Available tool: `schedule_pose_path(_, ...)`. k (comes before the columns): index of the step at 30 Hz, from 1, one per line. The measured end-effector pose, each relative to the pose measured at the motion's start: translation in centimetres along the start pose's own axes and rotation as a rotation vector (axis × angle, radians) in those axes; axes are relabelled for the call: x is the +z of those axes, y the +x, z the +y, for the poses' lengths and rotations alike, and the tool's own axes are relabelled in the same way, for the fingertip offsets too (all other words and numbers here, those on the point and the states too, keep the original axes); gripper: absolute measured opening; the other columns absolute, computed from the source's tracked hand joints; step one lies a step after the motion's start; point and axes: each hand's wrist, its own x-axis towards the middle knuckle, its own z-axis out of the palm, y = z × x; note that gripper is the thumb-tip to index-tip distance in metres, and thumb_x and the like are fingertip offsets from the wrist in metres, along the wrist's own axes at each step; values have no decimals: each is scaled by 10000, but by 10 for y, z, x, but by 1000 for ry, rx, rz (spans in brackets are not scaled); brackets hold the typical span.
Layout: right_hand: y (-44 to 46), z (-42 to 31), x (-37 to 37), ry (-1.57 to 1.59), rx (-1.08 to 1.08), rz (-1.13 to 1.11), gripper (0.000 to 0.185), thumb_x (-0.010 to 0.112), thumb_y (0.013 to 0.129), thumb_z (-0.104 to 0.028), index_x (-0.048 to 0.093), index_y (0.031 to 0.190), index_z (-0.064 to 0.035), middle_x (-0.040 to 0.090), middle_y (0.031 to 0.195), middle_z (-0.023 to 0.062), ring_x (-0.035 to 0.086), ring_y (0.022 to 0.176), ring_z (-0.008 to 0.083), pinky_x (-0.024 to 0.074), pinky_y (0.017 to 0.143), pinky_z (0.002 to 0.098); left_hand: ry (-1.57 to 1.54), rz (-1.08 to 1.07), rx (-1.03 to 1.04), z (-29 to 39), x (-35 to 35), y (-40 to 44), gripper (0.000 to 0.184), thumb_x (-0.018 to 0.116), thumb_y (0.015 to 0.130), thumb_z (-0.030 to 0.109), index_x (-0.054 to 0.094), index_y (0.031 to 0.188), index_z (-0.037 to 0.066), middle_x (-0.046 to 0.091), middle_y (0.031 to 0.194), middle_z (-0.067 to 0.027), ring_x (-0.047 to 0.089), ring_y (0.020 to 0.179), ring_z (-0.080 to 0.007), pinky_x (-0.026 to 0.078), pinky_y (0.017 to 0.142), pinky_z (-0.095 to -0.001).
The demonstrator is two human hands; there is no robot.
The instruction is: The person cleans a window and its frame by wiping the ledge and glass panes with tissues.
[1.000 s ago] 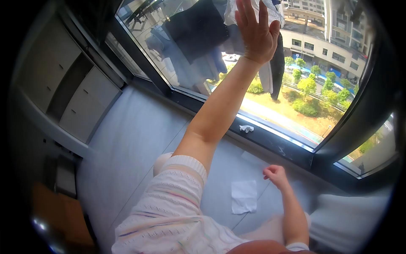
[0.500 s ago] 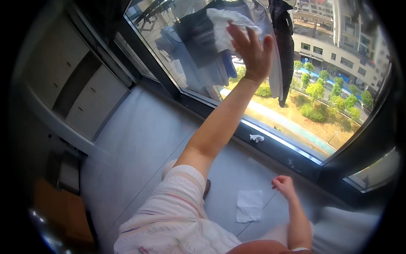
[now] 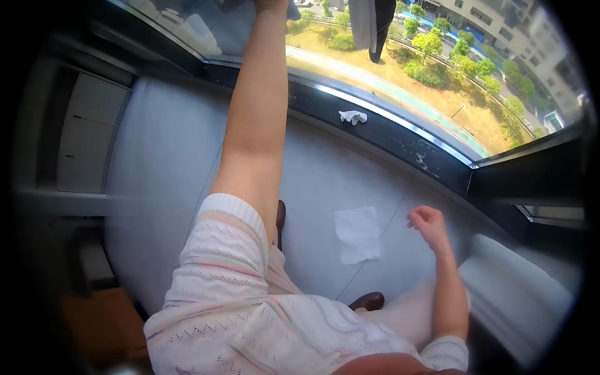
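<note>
My left forearm [image 3: 256,100] stretches up to the window glass; the hand itself is cut off by the top edge, so its fingers and whatever they touch are hidden. Bent at the elbow, my right arm holds my right hand [image 3: 429,228] in the air over the floor, its fingers curled in with nothing visible in them. A flat white tissue [image 3: 357,235] lies on the floor tiles to the left of that hand. On the dark window ledge sits a crumpled white tissue [image 3: 353,117].
The window's dark lower frame [image 3: 400,144] runs diagonally across the view. Whitish smears [image 3: 422,161] mark the ledge. Low cabinets [image 3: 84,140] stand at the left, a cardboard box [image 3: 103,325] at lower left, and a white object [image 3: 515,294] at right. Dark garments [image 3: 375,28] hang at the window.
My left hand, earlier spread against a white tissue at the glass, has gone out past the top edge. The view has tilted down and turned. My right hand stays curled.
</note>
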Motion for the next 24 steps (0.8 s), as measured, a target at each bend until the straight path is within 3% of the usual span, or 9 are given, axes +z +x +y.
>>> schedule_pose_path(5,-30,-10,19,-50,-4,-45,127,565,817,-85,612,829,32,614,730,49,587,646,116,476,606,229,-38,47,-373,-94,21,-144,803,284,864,569,112,1354,-44,25,1407,-274,10,1311,-392,-4,1063,-429)
schedule_pose_path(6,-32,-11,23,-61,0,-56,126,565,818,-85,612,831,32,614,734,50,586,652,116,476,610,229,3,95,-500,-102,34,-178,686,369,886,433,173,1344,-40,100,1400,-268,74,1310,-375,71,1070,-400)
schedule_pose_path(9,-36,-12,28,-78,8,-70,124,565,820,-84,611,836,31,613,744,50,584,668,116,477,620,232,-407,-195,-889,0,10,-260,980,240,799,692,-63,1337,-69,-140,1389,-277,-149,1309,-340,-78,1052,-403)
schedule_pose_path(10,-36,-12,30,-75,15,-67,123,566,820,-83,610,837,31,612,746,50,583,671,116,476,623,233,-466,-295,-999,22,4,-273,936,251,809,682,-103,1359,13,-177,1417,-177,-200,1309,-247,-70,1051,-362)
schedule_pose_path(13,-36,-12,37,-58,42,-67,122,564,819,-81,608,838,31,611,746,51,581,674,115,476,626,234,-718,-544,-1169,86,-30,-279,860,464,834,391,-55,1342,-69,-146,1412,-230,-172,1319,-253,-25,1055,-328)
schedule_pose_path(14,-36,-12,38,-52,52,-66,122,563,819,-81,608,838,31,611,746,51,581,674,114,476,627,234,-649,-534,-1157,98,-35,-283,757,520,766,214,119,1329,-97,57,1397,-276,65,1326,-328,117,1052,-324)
schedule_pose_path(17,-37,-6,40,-82,64,-76,121,561,817,-78,608,837,31,613,747,53,584,670,117,474,622,233,-450,-570,-768,91,-38,-300,545,500,706,71,380,1212,-90,327,1244,-265,368,1157,-373,302,968,-328)
schedule_pose_path(18,-37,-6,40,-110,70,-77,121,561,816,-78,608,837,32,613,748,54,586,669,119,472,620,233,-409,-471,-717,84,-37,-301,361,474,674,4,551,1023,-44,432,1071,-201,487,968,-346,395,864,-338)
schedule_pose_path(24,-42,1,33,-146,132,-20,123,558,818,-80,607,828,32,612,743,55,592,661,124,464,607,229,-124,-236,-666,-12,-26,-291,112,567,698,70,652,766,45,580,817,-144,582,755,-288,465,714,-318)
